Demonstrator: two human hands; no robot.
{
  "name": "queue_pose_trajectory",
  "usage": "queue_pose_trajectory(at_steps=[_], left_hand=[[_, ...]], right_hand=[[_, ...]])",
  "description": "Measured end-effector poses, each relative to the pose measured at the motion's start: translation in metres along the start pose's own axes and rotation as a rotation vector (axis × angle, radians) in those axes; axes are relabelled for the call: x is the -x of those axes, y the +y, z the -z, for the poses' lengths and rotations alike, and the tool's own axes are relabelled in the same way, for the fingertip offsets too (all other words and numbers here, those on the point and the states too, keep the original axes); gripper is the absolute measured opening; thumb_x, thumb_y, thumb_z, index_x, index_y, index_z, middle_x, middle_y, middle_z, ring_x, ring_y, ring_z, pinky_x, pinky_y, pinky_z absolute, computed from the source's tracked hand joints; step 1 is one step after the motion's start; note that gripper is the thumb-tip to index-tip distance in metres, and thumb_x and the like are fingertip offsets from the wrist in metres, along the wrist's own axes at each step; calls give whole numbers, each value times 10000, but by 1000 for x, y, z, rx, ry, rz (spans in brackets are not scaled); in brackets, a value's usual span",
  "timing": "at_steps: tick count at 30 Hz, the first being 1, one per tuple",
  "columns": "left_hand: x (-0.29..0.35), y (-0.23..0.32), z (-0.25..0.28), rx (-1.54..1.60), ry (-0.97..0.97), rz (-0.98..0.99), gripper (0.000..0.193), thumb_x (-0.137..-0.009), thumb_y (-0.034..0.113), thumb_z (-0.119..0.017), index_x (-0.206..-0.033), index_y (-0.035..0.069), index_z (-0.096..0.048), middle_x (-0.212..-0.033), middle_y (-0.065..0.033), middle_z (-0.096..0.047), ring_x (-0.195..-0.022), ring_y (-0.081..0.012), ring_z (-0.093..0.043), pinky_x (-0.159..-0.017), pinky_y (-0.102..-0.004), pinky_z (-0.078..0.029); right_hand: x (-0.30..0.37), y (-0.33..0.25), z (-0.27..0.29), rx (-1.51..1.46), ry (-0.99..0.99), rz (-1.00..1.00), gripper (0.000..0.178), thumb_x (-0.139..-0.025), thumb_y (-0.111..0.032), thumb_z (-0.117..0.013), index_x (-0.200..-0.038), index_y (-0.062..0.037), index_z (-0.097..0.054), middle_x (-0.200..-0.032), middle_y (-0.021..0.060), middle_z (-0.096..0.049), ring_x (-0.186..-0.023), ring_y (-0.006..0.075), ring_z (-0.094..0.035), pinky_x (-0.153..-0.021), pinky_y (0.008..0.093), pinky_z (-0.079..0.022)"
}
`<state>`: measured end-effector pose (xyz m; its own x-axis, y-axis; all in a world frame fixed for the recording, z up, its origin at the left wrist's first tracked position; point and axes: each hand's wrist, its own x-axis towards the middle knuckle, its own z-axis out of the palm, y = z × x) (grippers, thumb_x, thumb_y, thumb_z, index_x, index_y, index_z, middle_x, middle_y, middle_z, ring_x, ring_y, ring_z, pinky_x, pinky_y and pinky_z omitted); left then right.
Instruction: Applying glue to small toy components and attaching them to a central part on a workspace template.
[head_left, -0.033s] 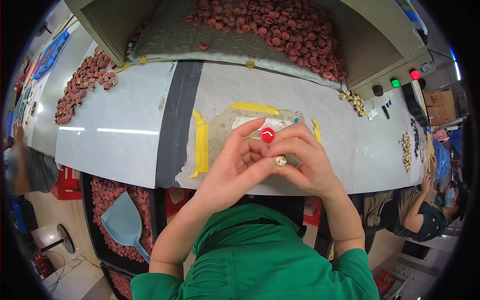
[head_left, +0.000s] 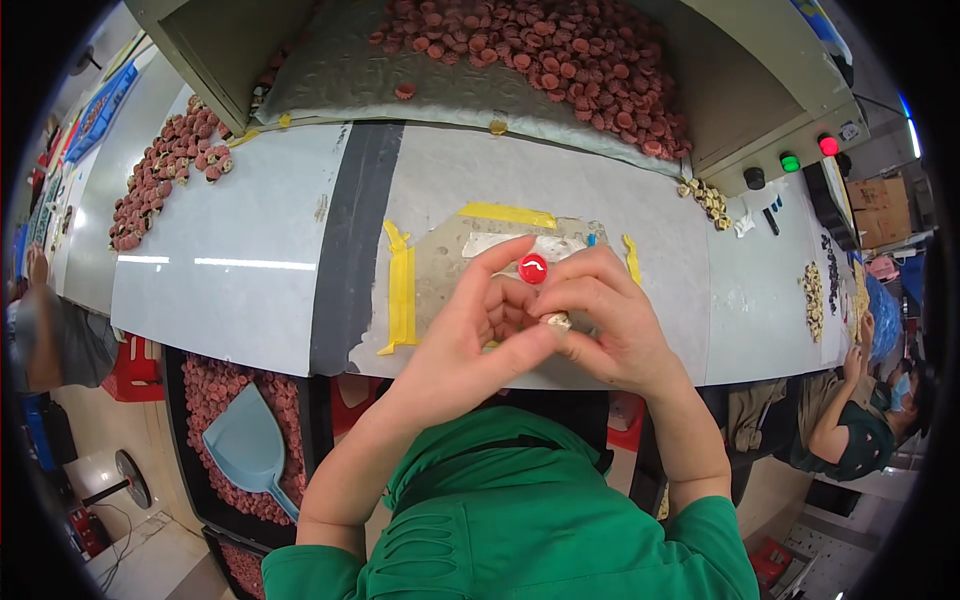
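My left hand (head_left: 490,330) and my right hand (head_left: 608,318) meet over the worktop, fingers bent. A small cream-coloured piece with dark marks (head_left: 561,321) sits between my left thumb tip and the pinched fingers of my right hand. Its far side is hidden by the fingers. Just beyond the fingertips is a round, glossy red cap-like thing (head_left: 533,268) with a white streak across its top. Whether my left index finger touches it, I cannot tell. Under both hands lies a grey plate (head_left: 440,262) edged with yellow tape (head_left: 402,290).
Many reddish fluted cups (head_left: 560,60) lie beneath a machine housing with coloured buttons (head_left: 790,162). More reddish pieces (head_left: 165,175) are heaped at left, cream pieces (head_left: 708,203) at right. Below left, a black bin holds a blue-grey scoop (head_left: 248,440). A masked person (head_left: 850,430) sits far right.
My hands stay nearly in place. The cream piece has turned slightly and shows a little less between the fingers.
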<state>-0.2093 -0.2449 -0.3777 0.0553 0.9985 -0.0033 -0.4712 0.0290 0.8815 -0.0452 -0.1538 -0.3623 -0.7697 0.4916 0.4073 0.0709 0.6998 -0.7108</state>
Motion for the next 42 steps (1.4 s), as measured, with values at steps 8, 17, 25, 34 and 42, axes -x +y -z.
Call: queue_pose_trajectory(at_steps=[8,17,25,34,42], left_hand=[[-4,-8,-12,50,-63,116,500,-957,173,-523,-1382,42,-294,-1038,-84,-591,-946,-129,-567,-844,-276,-448],[-6,-15,-18,110,27,172,423,-982,227,-479,-1351,55,-364,-1073,-83,-604,-971,-132,-573,-851,-271,-451],[-10,-16,-17,122,32,165,389,-962,150,-507,-1317,43,-391,-1026,-76,-610,-960,-132,-577,-848,-279,-464],[-7,61,80,-1196,370,-51,257,-859,74,-597,-1112,34,-573,-895,-13,-609,-745,-77,-531,-677,-224,-458],[-34,87,119,-1634,540,-422,274,-856,43,-579,-1129,17,-572,-1183,-146,-535,-1070,-308,-534,-931,-369,-406]], right_hand=[[16,-10,12,-136,9,-191,250,-827,-93,-646,-1068,-57,-587,-1028,71,-569,-939,219,-557,-864,342,-428],[28,-4,7,-502,14,-321,208,-904,-52,-530,-1110,-28,-549,-1131,95,-520,-946,156,-551,-808,286,-469],[32,-5,-2,-599,90,-378,186,-905,-33,-516,-1086,-24,-558,-1130,101,-533,-996,186,-547,-878,315,-446],[50,32,71,244,229,-268,301,-841,-63,-578,-1138,-28,-546,-1128,141,-539,-1052,306,-524,-918,377,-425],[50,105,128,529,432,-352,312,-815,-1,-582,-1124,-39,-558,-1086,144,-537,-1009,312,-539,-856,365,-454]])
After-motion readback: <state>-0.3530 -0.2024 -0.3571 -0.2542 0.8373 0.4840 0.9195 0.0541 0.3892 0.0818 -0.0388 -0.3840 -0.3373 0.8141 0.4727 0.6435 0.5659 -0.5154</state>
